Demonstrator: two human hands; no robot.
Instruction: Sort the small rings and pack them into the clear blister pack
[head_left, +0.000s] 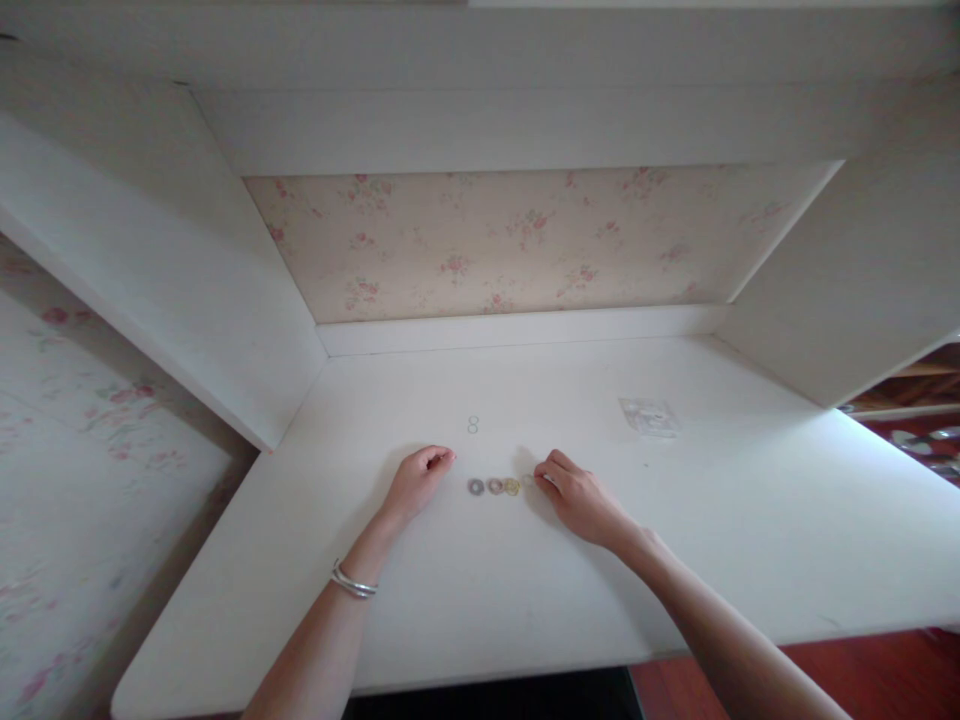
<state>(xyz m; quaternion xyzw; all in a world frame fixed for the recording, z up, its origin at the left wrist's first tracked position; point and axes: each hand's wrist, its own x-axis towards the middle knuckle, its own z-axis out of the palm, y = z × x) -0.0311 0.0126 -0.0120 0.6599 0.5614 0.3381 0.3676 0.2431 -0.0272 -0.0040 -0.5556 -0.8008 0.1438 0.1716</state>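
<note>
A row of small rings lies on the white desk between my hands: a grey ring (476,487), a copper-coloured ring (495,486) and a gold-coloured ring (511,486). At the row's right end is a pale, thin ring (527,480), with the fingertips of my right hand (581,497) pinched at its edge. My left hand (416,480) rests left of the row, thumb and forefinger pressed together; whatever they hold is too small to make out. Just beyond, two thin rings (472,424) touch each other like a figure eight.
A clear plastic bag (649,418) lies flat on the desk (750,530) to the right. White side panels (172,250) stand left and right, with an overhead shelf (525,125) above. Flowered wallpaper (510,245) covers the back.
</note>
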